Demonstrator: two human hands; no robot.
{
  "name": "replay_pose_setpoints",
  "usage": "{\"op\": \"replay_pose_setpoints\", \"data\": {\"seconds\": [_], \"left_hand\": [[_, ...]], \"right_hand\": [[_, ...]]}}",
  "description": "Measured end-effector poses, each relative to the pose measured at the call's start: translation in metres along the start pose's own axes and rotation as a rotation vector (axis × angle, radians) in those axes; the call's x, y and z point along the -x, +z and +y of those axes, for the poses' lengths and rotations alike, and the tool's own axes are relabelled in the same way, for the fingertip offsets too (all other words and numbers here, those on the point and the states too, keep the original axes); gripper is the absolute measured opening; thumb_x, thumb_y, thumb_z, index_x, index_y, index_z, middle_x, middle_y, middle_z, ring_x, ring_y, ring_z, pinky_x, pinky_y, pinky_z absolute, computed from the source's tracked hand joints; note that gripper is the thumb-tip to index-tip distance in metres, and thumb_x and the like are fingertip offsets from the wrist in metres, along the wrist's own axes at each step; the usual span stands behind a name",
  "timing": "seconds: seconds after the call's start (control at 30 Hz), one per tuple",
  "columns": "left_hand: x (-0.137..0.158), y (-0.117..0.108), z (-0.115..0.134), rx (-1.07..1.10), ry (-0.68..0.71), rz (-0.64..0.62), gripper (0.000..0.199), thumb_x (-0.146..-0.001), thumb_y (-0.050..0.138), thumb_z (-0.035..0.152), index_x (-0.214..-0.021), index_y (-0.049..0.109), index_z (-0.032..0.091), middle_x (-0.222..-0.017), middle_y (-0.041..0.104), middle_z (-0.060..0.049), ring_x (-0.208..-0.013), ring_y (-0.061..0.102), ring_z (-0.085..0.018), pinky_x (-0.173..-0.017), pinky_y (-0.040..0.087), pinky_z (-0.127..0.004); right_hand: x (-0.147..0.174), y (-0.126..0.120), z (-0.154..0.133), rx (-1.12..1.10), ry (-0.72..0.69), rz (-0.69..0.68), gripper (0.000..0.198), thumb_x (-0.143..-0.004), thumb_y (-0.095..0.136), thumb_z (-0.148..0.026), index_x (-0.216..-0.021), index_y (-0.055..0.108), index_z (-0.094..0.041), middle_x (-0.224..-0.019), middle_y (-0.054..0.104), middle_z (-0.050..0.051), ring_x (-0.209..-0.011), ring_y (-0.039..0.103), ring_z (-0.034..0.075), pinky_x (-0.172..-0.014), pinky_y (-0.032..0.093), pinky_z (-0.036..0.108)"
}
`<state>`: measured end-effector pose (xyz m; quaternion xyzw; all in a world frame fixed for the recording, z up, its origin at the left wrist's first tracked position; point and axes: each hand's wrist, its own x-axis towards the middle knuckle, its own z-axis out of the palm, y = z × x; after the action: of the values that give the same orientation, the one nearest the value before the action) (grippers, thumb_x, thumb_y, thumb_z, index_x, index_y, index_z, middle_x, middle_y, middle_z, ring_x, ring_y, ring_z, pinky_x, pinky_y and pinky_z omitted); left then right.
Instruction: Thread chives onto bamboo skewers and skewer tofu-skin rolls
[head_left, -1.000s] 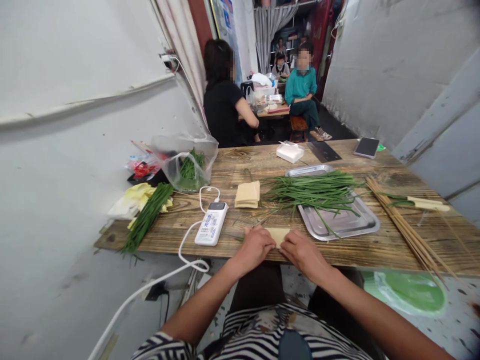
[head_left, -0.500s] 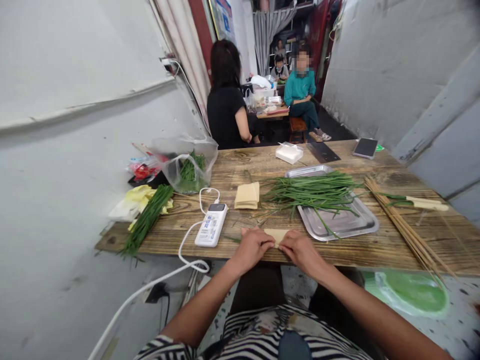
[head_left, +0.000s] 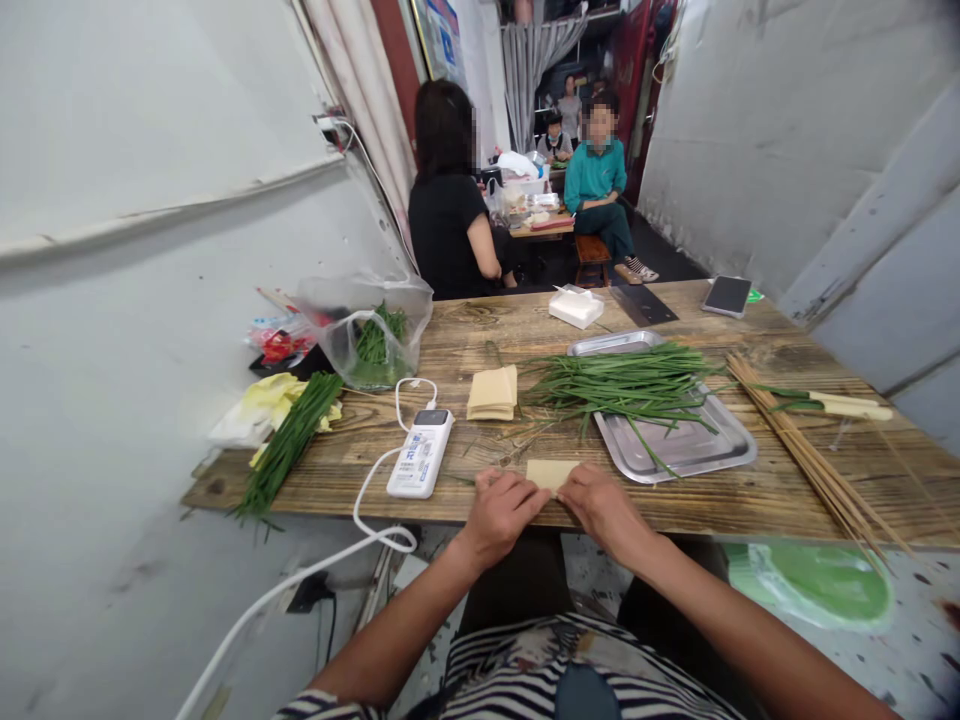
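At the table's near edge, my left hand [head_left: 501,512] and my right hand [head_left: 604,508] pinch the near edge of a pale yellow tofu sheet [head_left: 551,472]. The sheet's far part lies flat between them, while its near edge is hidden by my fingers. Green chive ends stick out beside my left hand. Beyond the hands sits a stack of square tofu sheets [head_left: 492,394]. To its right, a heap of long green chives [head_left: 630,380] lies across a metal tray [head_left: 720,450]. Finished-looking pale rolls with chives [head_left: 851,405] rest at the right.
Bamboo skewers [head_left: 795,450] lie right of the tray. A white power bank [head_left: 421,455] with its cable is left of my hands. Farther left are a chive bundle [head_left: 292,445] and a plastic bag [head_left: 375,340]. A cleaver [head_left: 645,303], white box [head_left: 576,306] and phone [head_left: 727,295] lie at the back.
Both hands keep their pinch on the tofu sheet, with the left fingers shifted slightly. The view has moved a little. A person far back stands more upright.
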<state>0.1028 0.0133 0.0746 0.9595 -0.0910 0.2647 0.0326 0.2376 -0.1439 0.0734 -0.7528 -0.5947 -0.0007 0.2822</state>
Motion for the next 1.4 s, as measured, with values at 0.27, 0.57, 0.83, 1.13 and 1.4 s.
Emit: {"op": "replay_pose_setpoints", "data": {"seconds": [0.27, 0.57, 0.83, 1.13, 1.4], "left_hand": [[-0.004, 0.004, 0.002, -0.024, 0.014, 0.063, 0.016, -0.094, 0.048, 0.025, -0.100, 0.063, 0.022, -0.099, 0.067, -0.003, -0.099, 0.053, -0.017, -0.089, 0.027, -0.036], [-0.011, 0.006, -0.002, 0.097, 0.013, -0.107, 0.027, -0.097, 0.035, 0.025, -0.102, 0.061, 0.017, -0.088, 0.064, -0.006, -0.093, 0.051, -0.018, -0.085, 0.030, -0.037], [-0.029, -0.004, -0.004, 0.159, -0.078, -0.213, 0.026, -0.096, 0.042, 0.026, -0.084, 0.064, 0.020, -0.078, 0.063, -0.002, -0.085, 0.050, -0.016, -0.084, 0.028, -0.038], [-0.021, -0.001, 0.000, 0.142, -0.089, -0.074, 0.021, -0.095, 0.045, 0.029, -0.096, 0.065, 0.023, -0.083, 0.066, -0.001, -0.086, 0.053, -0.015, -0.088, 0.028, -0.037], [-0.016, 0.006, -0.002, 0.107, -0.082, -0.096, 0.022, -0.095, 0.045, 0.028, -0.091, 0.065, 0.022, -0.086, 0.065, -0.002, -0.092, 0.052, -0.015, -0.086, 0.028, -0.035]], "right_hand": [[-0.001, 0.001, 0.000, 0.019, 0.003, -0.008, 0.034, -0.094, 0.047, -0.017, -0.062, 0.057, -0.018, -0.068, 0.050, 0.001, -0.071, 0.045, 0.016, -0.062, 0.032, 0.028], [0.001, -0.004, -0.004, 0.018, 0.015, 0.032, 0.025, -0.093, 0.050, -0.018, -0.070, 0.061, -0.017, -0.073, 0.052, 0.002, -0.075, 0.045, 0.016, -0.067, 0.034, 0.028], [0.013, 0.004, -0.006, 0.251, -0.088, 0.097, 0.016, -0.095, 0.047, -0.018, -0.090, 0.063, -0.017, -0.080, 0.055, 0.005, -0.079, 0.042, 0.019, -0.069, 0.030, 0.032], [0.001, 0.005, 0.005, 0.126, -0.059, 0.018, 0.031, -0.097, 0.043, -0.020, -0.069, 0.057, -0.018, -0.073, 0.052, 0.002, -0.074, 0.042, 0.016, -0.064, 0.029, 0.029], [-0.003, -0.006, 0.001, 0.033, -0.030, 0.003, 0.032, -0.096, 0.046, -0.019, -0.066, 0.059, -0.017, -0.072, 0.053, 0.003, -0.073, 0.043, 0.016, -0.065, 0.031, 0.029]]}}
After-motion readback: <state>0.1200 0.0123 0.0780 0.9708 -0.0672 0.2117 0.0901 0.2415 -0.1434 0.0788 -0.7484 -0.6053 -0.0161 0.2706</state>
